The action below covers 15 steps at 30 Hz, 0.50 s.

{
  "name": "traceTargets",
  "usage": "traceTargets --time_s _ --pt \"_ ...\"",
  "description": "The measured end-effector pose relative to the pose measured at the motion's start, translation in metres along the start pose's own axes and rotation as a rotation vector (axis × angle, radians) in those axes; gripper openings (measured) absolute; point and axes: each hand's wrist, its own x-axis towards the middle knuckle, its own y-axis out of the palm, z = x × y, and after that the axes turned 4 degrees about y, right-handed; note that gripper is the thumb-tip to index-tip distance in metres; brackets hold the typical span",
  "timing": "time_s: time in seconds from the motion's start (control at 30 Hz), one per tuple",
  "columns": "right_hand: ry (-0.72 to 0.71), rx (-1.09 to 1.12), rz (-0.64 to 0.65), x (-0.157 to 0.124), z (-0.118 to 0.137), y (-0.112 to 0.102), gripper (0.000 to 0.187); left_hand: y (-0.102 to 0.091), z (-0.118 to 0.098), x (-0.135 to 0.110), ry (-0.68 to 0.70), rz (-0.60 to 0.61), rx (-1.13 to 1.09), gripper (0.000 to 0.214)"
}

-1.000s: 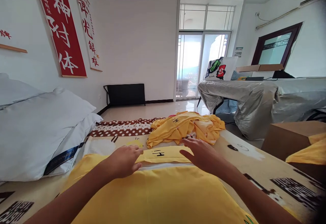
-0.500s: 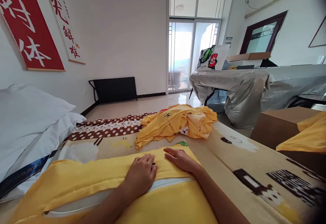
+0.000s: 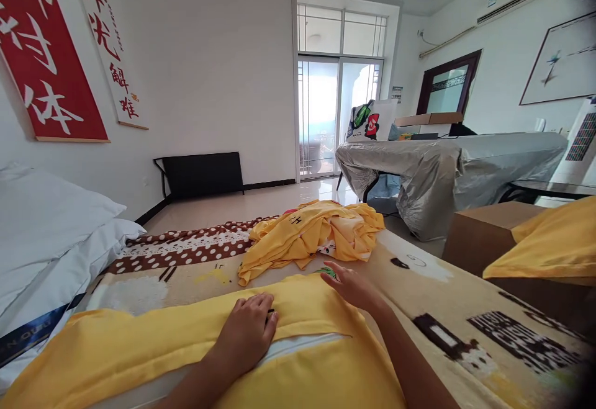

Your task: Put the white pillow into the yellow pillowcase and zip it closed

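A yellow pillowcase (image 3: 139, 328) lies before me with a long opening along it, and a strip of white pillow (image 3: 302, 342) shows inside. My left hand (image 3: 249, 331) is closed on the fabric just above the opening, fingers bent and pressed together. A small dark bit shows between its thumb and forefinger; I cannot make out what it is. Over the pillowcase's far right corner is my right hand (image 3: 351, 285), open, its fingers stretched out and holding nothing. Beyond the pillowcase sits a crumpled heap of yellow printed cloth (image 3: 311, 232).
A patterned beige blanket (image 3: 400, 291) spreads underneath. White pillows (image 3: 51, 216) are stacked at the left. At the right, yellow fabric (image 3: 549, 244) hangs over a cardboard box (image 3: 479, 229). Behind stands a table with silver plastic covering (image 3: 428, 179); a folded black frame (image 3: 202, 173) leans by the wall.
My right hand has lifted off the pillowcase and shifted slightly right, fingers pointing up more. My left hand stays on the fabric. The view has turned a little to the right and up.
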Motion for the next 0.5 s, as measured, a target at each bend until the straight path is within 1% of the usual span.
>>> traceTargets --time_s 0.03,0.1,0.13,0.17,0.2,0.27,0.33,0.37,0.4,0.43,0.5 --pt "-0.08 0.01 0.044 -0.012 0.014 -0.007 0.059 0.0 0.001 0.0 0.008 -0.014 -0.008 0.042" --pt "-0.298 0.032 0.198 -0.036 0.043 -0.012 0.065 0.002 0.003 -0.001 0.027 -0.051 -0.015 0.039" --pt "-0.371 0.016 0.236 -0.046 0.055 -0.011 0.067 0.003 0.004 -0.001 0.038 -0.084 -0.01 0.037" --pt "-0.415 -0.011 0.242 -0.052 0.066 -0.007 0.066 0.003 0.004 -0.003 0.062 -0.135 0.003 0.034" --pt "-0.428 -0.047 0.218 -0.056 0.073 -0.002 0.064 0.002 0.004 -0.005 0.103 -0.205 0.021 0.031" --pt "-0.407 -0.116 0.101 -0.054 0.08 0.007 0.058 -0.002 0.0 -0.012 0.235 -0.398 0.066 0.028" --pt "-0.367 -0.167 -0.027 -0.047 0.08 0.011 0.057 -0.008 -0.009 -0.023 0.436 -0.584 0.098 0.026" --pt "-0.341 -0.19 -0.082 -0.043 0.079 0.011 0.056 -0.01 -0.014 -0.028 0.558 -0.642 0.108 0.026" --pt "-0.308 -0.214 -0.127 -0.041 0.078 0.009 0.054 -0.011 -0.019 -0.032 0.689 -0.667 0.119 0.025" --pt "-0.271 -0.24 -0.157 -0.04 0.077 0.005 0.051 -0.009 -0.024 -0.034 0.814 -0.665 0.133 0.024" --pt "-0.213 -0.291 -0.199 -0.042 0.078 -0.003 0.044 0.001 -0.033 -0.032 0.976 -0.639 0.16 0.022"
